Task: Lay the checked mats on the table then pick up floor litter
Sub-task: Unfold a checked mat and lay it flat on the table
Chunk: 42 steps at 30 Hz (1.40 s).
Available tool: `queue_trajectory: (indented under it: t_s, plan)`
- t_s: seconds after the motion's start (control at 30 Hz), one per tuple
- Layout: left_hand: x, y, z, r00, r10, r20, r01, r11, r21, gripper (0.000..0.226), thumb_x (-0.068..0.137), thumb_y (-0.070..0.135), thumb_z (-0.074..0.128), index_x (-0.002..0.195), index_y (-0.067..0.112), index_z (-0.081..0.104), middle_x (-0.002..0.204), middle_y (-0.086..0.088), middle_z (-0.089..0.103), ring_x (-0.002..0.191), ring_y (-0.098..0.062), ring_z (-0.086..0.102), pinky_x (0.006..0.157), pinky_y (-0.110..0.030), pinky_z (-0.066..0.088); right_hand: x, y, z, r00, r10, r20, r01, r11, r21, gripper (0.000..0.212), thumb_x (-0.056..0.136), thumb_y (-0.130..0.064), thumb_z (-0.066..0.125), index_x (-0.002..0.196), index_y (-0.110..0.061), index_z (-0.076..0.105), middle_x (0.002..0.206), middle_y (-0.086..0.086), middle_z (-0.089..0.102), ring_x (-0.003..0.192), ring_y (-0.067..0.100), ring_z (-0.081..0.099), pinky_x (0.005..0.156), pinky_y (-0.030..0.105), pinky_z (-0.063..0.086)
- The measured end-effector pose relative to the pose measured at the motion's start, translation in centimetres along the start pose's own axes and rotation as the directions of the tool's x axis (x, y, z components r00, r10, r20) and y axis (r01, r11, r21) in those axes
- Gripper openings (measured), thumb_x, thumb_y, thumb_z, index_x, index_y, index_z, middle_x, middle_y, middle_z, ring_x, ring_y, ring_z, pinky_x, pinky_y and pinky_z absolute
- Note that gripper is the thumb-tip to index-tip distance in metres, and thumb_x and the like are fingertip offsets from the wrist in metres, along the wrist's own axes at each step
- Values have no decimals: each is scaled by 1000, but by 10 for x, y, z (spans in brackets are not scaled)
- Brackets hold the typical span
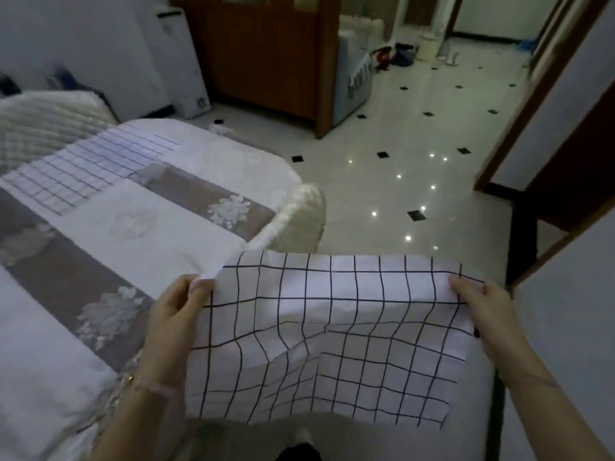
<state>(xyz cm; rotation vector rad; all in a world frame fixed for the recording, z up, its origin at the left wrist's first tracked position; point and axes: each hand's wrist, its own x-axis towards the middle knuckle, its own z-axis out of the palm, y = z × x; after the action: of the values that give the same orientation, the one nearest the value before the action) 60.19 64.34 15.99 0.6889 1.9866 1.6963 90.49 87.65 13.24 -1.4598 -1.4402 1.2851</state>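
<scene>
Now the left hand pinched the upper left corner of a checked mat, thumb on top and fingers curled under the cloth. The right hand gripped the mat's upper right edge in the same way, thumb over, fingers beneath. Both hands were clamped on it and held well apart, so the top edge ran nearly straight between them. The mat was white with thin dark lines; its middle sagged and rippled and its lower edge hung free. A bracelet sat on the left wrist.

The mat was held in the air over the floor, just beside the near right edge of the counter and not touching it. A white and grey flowered cloth covered the counter. A second mat lay flat on the counter's far left part, well apart from the held one.

Beyond the counter's far end a small white scrap lay on the pale tiled floor, near a brown wooden cabinet.
</scene>
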Motion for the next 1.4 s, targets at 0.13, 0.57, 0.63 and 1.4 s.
queue_trajectory:
  t_s: [0.13,0.57,0.63,1.4]
  plan:
    - [69,2,-29,973,47,-224,-58,997,-44,27,92,22,53,90,-5,57,82,-12,52,79,-20,48,68,-33,41,87,-46,76,982,-107,155,107,994,9,23,91,-17,57,102,1,66,100,19,68,96,33,63,83,42,51]
    - [199,-64,-123,776,-255,-577,265,962,-69,21,89,24,58,83,5,65,86,-8,65,82,-20,57,80,-38,49,235,-132,341,795,-171,581,234,972,-34,26,87,-14,63,102,6,67,99,23,69,94,31,66,88,42,52]
    - [208,-69,-127,736,-281,-616,295,952,-83,21,90,21,57,76,6,62,74,-1,63,73,-17,54,67,-28,46,250,-136,373,746,-160,646,260,964,-62,23,87,-15,63,97,4,68,95,19,71,85,24,68,81,35,56]
    - [340,-142,-133,280,-404,-871,587,790,-178,12,86,6,57,96,4,63,90,-9,57,84,-18,47,72,-27,37,361,-134,640,486,11,874,456,850,-264,22,81,-18,64,63,-18,52,61,-2,49,69,18,46,54,26,33]
